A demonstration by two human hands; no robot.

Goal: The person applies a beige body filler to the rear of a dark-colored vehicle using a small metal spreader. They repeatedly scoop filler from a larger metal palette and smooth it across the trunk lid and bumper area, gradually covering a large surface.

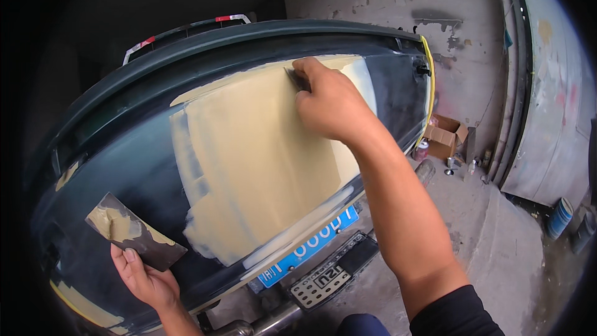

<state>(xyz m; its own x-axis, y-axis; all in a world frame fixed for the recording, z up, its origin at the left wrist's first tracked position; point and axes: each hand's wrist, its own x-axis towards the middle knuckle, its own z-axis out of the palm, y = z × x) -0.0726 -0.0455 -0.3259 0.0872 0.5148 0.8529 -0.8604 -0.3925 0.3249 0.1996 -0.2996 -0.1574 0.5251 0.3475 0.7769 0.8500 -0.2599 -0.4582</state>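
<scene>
A dark vehicle tailgate fills the middle of the head view, with a broad patch of cream body filler spread over its centre. My right hand is closed on a thin dark spreader, held against the upper part of the filler; most of the spreader is hidden behind my fingers. At the lower left, my left hand grips a flat dark plate between thumb and fingers. A smear of cream filler lies on that plate. The plate is held out in front of the tailgate.
Below the tailgate are a blue licence plate and a bumper step. Yellow tape runs along the right edge. A cardboard box and several small containers stand by the wall. A blue can stands near the metal door.
</scene>
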